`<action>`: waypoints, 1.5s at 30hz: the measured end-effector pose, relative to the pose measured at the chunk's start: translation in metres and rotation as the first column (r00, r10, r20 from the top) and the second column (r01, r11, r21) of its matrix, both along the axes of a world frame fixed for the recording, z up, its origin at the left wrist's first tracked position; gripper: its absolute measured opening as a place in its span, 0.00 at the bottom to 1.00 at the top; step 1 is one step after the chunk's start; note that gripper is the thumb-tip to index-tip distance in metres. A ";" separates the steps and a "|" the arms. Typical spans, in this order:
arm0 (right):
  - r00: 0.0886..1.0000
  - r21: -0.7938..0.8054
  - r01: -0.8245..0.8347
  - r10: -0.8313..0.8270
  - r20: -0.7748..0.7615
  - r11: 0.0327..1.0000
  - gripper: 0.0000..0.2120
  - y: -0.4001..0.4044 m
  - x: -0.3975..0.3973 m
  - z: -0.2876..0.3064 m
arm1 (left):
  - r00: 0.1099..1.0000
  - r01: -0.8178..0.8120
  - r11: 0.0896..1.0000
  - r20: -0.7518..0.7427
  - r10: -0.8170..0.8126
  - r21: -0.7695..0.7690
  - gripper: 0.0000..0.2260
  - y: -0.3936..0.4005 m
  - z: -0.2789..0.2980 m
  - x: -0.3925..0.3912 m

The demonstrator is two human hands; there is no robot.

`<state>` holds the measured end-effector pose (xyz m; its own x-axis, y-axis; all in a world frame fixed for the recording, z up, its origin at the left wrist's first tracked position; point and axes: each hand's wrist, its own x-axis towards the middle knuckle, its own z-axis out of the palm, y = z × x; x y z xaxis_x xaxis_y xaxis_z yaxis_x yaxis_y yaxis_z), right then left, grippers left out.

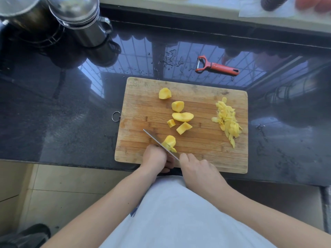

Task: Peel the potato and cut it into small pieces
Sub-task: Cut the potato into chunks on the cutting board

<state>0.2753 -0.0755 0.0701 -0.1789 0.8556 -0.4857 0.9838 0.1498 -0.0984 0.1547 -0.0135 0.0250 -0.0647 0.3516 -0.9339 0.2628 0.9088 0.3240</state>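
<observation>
Dark glossy stone counter (71,113) w/ window reflections carries a rectangular bamboo cutting board (206,158) near its front edge. Behind the board lies a red-handled Y-shaped peeler (217,66), set aside, well apart from both hands. At back left stand stacked steel lidded pots (78,18).

Peeling looks done: a pile of pale yellow peel strips (226,120) sits on the board's right side, and the potato is already in several peeled yellow chunks (182,116) spread through the board's middle. So the step in hand is the cutting, approx midway by my read, since most chunks are still big.

Right hand (197,169) is curled round the handle of a thin steel-bladed knife (157,143); handle itself is hidden in the fist. Blade runs diagonally up-left and sits in the nearest potato chunk (170,141), by the board's front edge. Left hand (155,156) is just beside that chunk w/ fingers tucked under; whether the fingertips actually touch or pin the piece, can't tell from this angle.

Next move, as I judge it: press the blade through to the board, keep left fingertips clear of the edge, then pull the bigger chunks in one by one and halve them.
</observation>
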 end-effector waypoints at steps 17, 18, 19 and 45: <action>0.979 -0.100 0.130 -0.143 -0.144 0.986 0.09 -0.001 0.030 -0.008 | 0.998 -0.066 0.998 0.008 0.066 0.014 0.15 -0.003 -0.004 -0.002; 0.983 -0.096 0.121 -0.133 -0.123 0.988 0.11 -0.002 0.026 -0.006 | 0.998 -0.055 0.998 0.009 0.055 0.012 0.15 -0.003 -0.003 -0.002; 0.989 -0.096 0.109 -0.118 -0.094 0.989 0.12 -0.003 0.021 -0.004 | 0.999 -0.047 0.999 0.007 0.047 0.008 0.15 -0.002 -0.003 -0.002; 0.949 -0.050 0.171 -0.178 -0.260 0.984 0.09 0.036 0.026 -0.037 | 0.998 0.025 1.000 0.059 -0.025 0.002 0.18 -0.001 -0.005 -0.011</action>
<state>0.3008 -0.0393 0.0329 -0.1517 0.8725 -0.4645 0.9333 -0.0284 -0.3581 0.1441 -0.0140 0.0203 -0.0011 0.3539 -0.9353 0.2658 0.9018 0.3409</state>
